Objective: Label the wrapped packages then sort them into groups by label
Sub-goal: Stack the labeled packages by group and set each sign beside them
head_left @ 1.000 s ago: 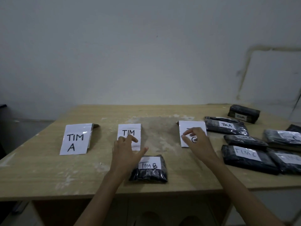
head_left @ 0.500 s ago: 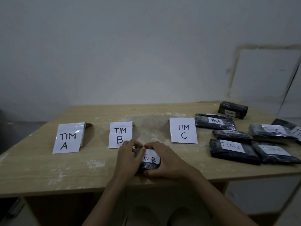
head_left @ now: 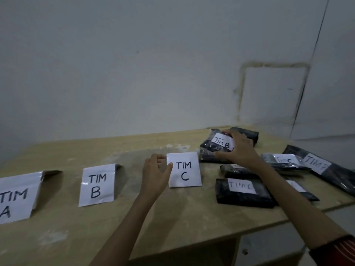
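I'm gripping the TIM B package [head_left: 213, 145] on the far pile with my right hand [head_left: 240, 148], left hand [head_left: 155, 173] loosely curled, empty, by the TIM C card [head_left: 184, 169], planning a label-up carry to the TIM B card [head_left: 97, 185].

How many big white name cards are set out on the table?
3, in a row: TIM A card at the left edge, partly cut off; TIM B card next; TIM C card mid-table, by the left hand. None looks hidden.
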